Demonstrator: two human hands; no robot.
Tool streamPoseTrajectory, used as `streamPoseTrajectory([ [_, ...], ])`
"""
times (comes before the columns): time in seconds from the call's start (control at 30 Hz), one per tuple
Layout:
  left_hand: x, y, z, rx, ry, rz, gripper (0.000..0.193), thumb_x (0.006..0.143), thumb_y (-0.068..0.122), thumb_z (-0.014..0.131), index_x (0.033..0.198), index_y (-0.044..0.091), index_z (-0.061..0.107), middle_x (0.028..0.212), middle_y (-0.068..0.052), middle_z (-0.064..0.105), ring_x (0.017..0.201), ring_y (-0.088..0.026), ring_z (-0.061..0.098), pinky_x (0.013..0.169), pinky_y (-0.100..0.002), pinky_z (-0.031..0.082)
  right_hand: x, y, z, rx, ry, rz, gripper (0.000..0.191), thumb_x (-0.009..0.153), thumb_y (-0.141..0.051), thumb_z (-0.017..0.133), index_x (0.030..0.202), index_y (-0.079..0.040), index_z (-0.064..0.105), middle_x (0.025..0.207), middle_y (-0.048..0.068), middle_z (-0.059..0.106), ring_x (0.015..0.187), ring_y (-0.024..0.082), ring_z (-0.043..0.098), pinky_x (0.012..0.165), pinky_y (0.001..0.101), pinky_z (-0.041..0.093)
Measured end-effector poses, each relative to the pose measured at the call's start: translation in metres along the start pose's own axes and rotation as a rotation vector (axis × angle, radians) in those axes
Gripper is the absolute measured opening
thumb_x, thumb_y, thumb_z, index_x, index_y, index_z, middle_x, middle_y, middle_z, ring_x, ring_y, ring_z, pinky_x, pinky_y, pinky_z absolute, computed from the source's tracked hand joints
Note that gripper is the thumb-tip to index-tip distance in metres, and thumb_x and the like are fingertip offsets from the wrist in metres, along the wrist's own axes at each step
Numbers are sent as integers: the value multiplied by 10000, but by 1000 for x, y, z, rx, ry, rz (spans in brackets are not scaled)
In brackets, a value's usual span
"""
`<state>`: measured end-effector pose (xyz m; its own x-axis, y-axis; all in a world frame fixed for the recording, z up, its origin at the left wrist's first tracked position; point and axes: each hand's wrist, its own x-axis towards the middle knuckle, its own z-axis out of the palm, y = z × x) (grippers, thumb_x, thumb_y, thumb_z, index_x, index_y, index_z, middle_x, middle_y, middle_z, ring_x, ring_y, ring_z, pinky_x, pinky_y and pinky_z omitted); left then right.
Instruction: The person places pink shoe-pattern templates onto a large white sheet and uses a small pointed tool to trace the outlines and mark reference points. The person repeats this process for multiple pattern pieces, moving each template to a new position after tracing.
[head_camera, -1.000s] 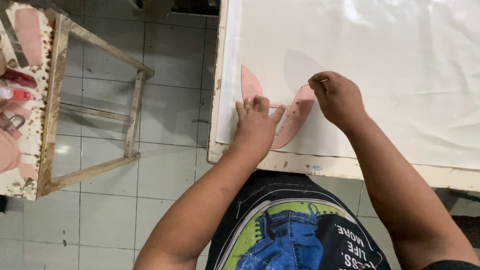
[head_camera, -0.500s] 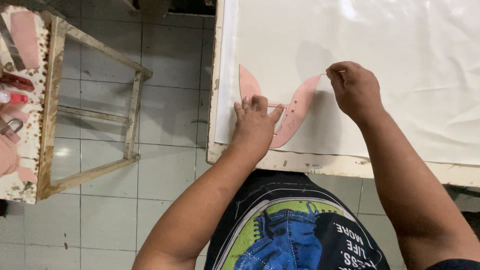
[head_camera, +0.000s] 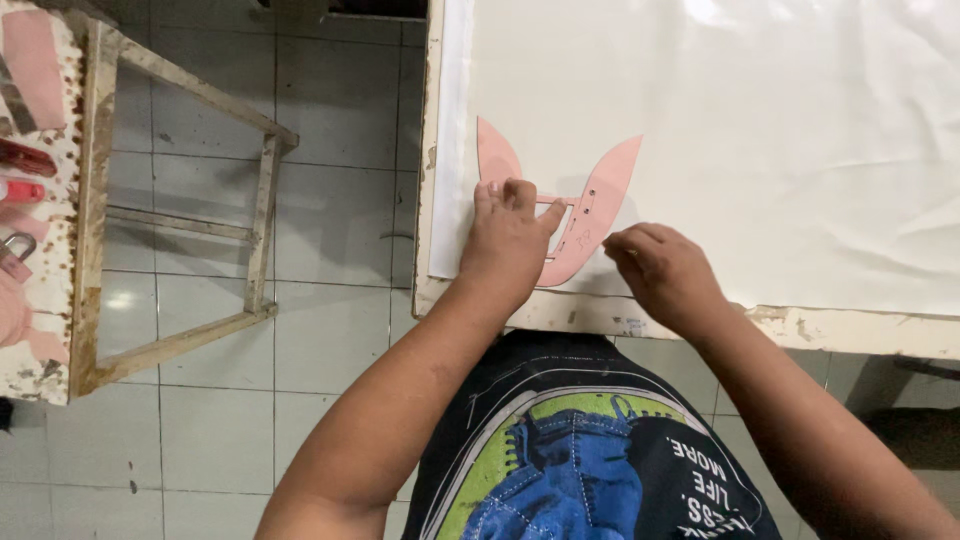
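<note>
Since the frame half a second back, the right hand (head_camera: 662, 268) has dropped from the upper tip of the pink curved template (head_camera: 590, 215) to its lower right edge, near the table's front rim; the left hand (head_camera: 510, 240) has kept its place. That left hand lies palm down on the middle of the template, fingers spread and pressing it flat against the white fabric (head_camera: 780, 140), thumb stretched toward the template's right horn. Its forearm comes up from the lower left. The right hand is curled, knuckles up, fingertips bunched against the template's lower curve; whether they pinch a pen or chalk cannot be told, since the fingers hide whatever sits under them. Both hands stay apart, with the template's right horn between them. Much of the template's centre and left horn base is covered by the left hand. Fabric covers the worn wooden table (head_camera: 860, 330), cut off at right. At left, a paint-spattered wooden stand (head_camera: 90, 250) is cropped by the frame edge.
</note>
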<state>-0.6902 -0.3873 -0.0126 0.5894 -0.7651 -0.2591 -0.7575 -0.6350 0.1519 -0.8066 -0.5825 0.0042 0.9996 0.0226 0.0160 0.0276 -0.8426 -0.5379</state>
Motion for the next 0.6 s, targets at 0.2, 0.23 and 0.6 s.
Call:
streamPoseTrajectory([
  [0.2, -9, -23, -8, -100, 62, -13, 518, 865, 168, 706, 1347, 63, 551, 1358, -156, 537, 1290, -294, 570, 1184, -525, 296, -10, -24, 20, 0, -153, -63, 124, 898, -117, 693, 1015, -80, 707, 968, 83, 722, 930, 310, 672, 829, 437, 535],
  [0.23, -12, -29, -11, -130, 82, -6, 559, 792, 196, 755, 1298, 61, 559, 1378, -148, 530, 1286, -275, 567, 1169, -523, 295, -8, -27, 22, 12, -158, -91, 124, 905, -123, 693, 1019, -77, 702, 971, 86, 720, 936, 310, 672, 831, 436, 535],
  [0.6, -18, -53, -2, -320, 273, 18, 299, 875, 101, 690, 1170, 148, 704, 1372, -1, 636, 1096, -187, 688, 1142, -523, 352, 30, -51, 55, 150, -147, -219, 116, 936, -126, 669, 1043, -81, 684, 963, 100, 706, 910, 317, 675, 784, 442, 538],
])
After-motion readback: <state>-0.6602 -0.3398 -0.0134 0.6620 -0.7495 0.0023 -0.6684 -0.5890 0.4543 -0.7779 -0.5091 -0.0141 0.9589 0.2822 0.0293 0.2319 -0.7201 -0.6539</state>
